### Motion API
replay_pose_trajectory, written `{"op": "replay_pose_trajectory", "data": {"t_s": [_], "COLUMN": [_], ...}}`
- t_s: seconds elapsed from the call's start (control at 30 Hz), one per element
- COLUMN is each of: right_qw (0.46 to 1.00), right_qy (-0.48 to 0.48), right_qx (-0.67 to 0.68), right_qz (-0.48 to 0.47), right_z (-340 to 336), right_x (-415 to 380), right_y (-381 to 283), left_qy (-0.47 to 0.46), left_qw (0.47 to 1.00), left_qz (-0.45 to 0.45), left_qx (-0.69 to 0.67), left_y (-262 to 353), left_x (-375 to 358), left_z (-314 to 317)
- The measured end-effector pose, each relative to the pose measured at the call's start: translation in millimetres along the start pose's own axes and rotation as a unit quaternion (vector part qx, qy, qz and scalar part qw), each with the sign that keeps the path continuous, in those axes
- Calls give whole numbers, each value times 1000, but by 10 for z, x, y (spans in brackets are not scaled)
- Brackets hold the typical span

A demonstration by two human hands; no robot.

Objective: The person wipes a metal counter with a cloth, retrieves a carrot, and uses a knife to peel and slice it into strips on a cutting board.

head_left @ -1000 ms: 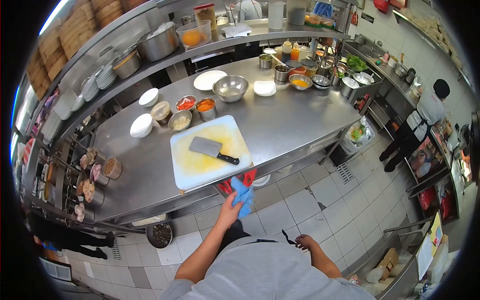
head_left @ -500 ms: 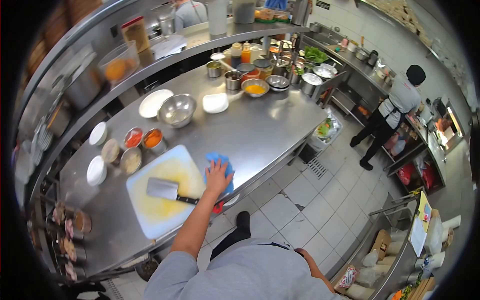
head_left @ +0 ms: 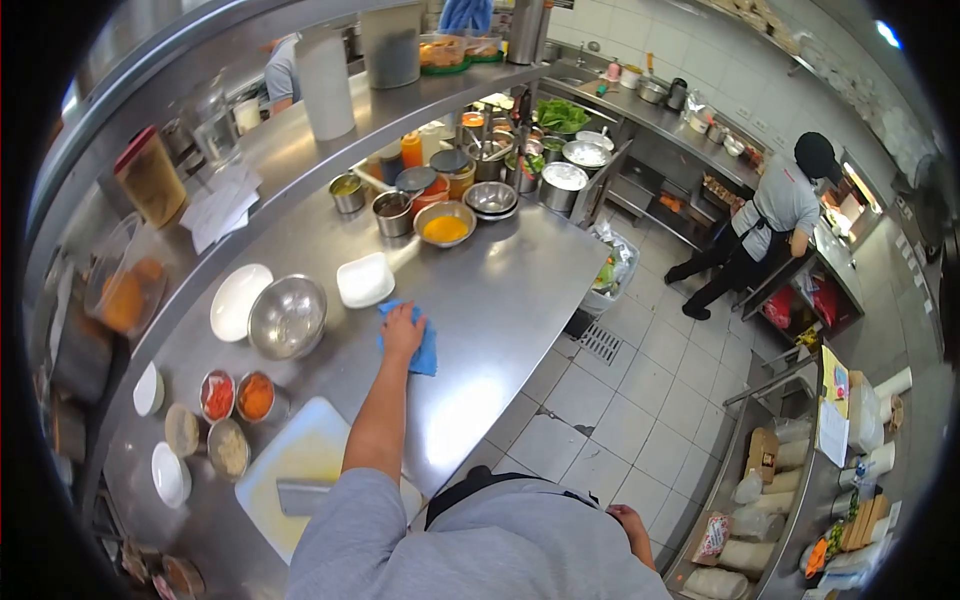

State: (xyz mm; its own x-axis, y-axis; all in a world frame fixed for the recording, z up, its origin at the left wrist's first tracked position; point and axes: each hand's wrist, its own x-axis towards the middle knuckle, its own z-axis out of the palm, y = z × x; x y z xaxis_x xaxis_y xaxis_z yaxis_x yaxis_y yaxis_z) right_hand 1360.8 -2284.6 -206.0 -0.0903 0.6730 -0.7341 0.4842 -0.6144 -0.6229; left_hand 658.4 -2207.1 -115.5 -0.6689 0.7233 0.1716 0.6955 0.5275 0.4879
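Note:
My left hand [head_left: 402, 332] presses a blue cloth [head_left: 424, 353] against the steel worktop [head_left: 480, 310], with its fingers bent over the cloth. Just beyond it stands a white square dish [head_left: 366, 280]. A metal mixing bowl [head_left: 288, 317] and a white oval plate [head_left: 240, 302] are to the left. Nearer my body lies a yellow-stained white cutting board [head_left: 325, 432]. On it rests a cleaver, its blade [head_left: 300, 497] partly showing and its handle hidden by my arm. My right hand [head_left: 628, 522] hangs low beside my hip, its fingers mostly hidden.
Small bowls of red pieces [head_left: 217, 396] and orange pieces [head_left: 256, 397] sit at the left. Sauce containers and a bowl of yellow liquid [head_left: 445, 226] stand at the back. A shelf [head_left: 270, 150] runs above. A co-worker [head_left: 770, 215] stands at the right, past a bin [head_left: 612, 275].
My left hand has slid the blue cloth away from beside the cutting board, farther along the worktop toward the white dish. The view has shifted too, and the co-worker has turned.

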Motion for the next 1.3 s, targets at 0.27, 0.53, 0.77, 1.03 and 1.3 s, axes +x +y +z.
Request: {"op": "replay_pose_trajectory", "data": {"t_s": [0.27,0.53,0.77,1.03,1.3], "right_qw": [981,985,953,994,993], "right_qy": [-18,84,-37,-52,-73], "right_qx": [-189,99,-299,-93,-83], "right_qz": [40,113,-1,33,36], "right_z": [-66,-137,-58,-498,-832], "right_x": [-141,-202,518,809,1053], "right_y": [-55,-124,576,-616,-893], "left_qy": [124,112,20,-2,-2], "left_qw": [988,983,999,993,987], "left_qz": [-78,-75,-6,109,142], "left_qx": [-57,-128,37,50,78], "left_y": [-853,-584,428,1046,1674], "left_x": [737,406,-718,-1420,-1426], "left_z": [243,54,-7,228,610]}}
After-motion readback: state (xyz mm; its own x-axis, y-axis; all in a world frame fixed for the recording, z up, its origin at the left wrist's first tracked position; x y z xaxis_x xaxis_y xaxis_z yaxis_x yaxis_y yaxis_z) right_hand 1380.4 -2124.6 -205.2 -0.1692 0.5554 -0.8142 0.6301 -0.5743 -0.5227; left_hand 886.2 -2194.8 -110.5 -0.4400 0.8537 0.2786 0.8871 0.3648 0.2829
